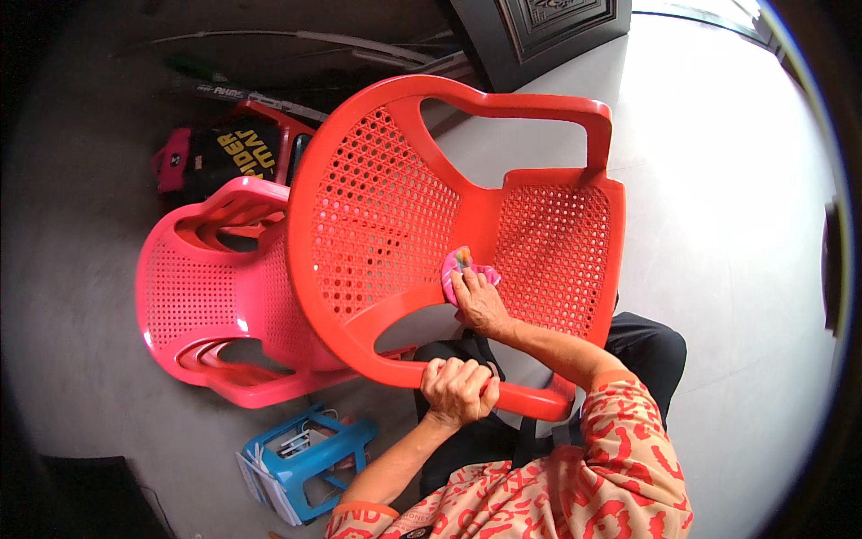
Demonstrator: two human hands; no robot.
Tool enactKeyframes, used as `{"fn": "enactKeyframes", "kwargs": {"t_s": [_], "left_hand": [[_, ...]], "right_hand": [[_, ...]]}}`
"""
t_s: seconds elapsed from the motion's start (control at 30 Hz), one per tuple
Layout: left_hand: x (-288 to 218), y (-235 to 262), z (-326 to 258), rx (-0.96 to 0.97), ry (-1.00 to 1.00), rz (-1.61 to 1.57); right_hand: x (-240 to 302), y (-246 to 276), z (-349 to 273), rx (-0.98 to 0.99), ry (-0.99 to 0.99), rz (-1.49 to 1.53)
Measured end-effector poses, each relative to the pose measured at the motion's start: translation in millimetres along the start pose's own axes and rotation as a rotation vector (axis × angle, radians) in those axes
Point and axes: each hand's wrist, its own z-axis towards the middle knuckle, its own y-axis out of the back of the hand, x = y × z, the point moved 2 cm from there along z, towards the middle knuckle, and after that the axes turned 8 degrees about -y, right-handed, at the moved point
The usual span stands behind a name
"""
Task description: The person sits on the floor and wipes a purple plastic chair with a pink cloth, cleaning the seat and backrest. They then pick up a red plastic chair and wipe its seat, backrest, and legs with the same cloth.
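A red plastic chair (449, 216) lies tipped on its side across the person's lap, its perforated back to the left and its perforated seat to the right. The left hand (460, 388) has its grip closed fully round the chair's lower armrest, fingers wrapped over the bar and knuckles up. Just above that grip and slightly to its right, the right hand (480, 301) presses a small pink cloth (460, 268) flat against the chair where back and seat meet; its fingers lie spread on the cloth, not curled tight, and the cloth shows past the fingertips.

To the left of both grips a pink plastic chair (202, 296) of the same pattern lies on the grey floor (81, 269), partly behind the red one. Below and left of the left grip stands a small blue stool (310, 458), with what look like papers tucked under it. Farther up and left sits a dark bag (220, 154) with pink trim.
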Motion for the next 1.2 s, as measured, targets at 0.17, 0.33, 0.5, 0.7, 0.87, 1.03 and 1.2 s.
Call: {"fn": "enactKeyframes", "kwargs": {"t_s": [0.17, 0.33, 0.5, 0.7, 0.87, 1.03, 1.2], "left_hand": [[2, -3, 0, 0.054, 0.0, 0.008], [3, -5, -1, 0.039, 0.005, -0.004], [2, -4, 3, 0.057, -0.009, 0.004], [5, -5, -3, 0.058, -0.024, 0.018], [1, -4, -1, 0.052, -0.028, 0.031], [-1, -3, 1, 0.046, -0.035, 0.05], [-2, -3, 2, 0.027, -0.06, 0.064]], "right_hand": [[-14, -10, 24, -0.111, -0.109, -0.175], [-43, 1, 73, -0.264, -0.104, -0.343], [-124, 33, 109, -0.468, -0.105, -0.808], [-151, 96, 82, -0.432, -0.313, -0.901], [-175, 115, 40, -0.416, -0.44, -0.921], [-170, 124, -3, -0.413, -0.468, -0.974], [-145, 129, -63, -0.49, -0.522, -0.953]]}}
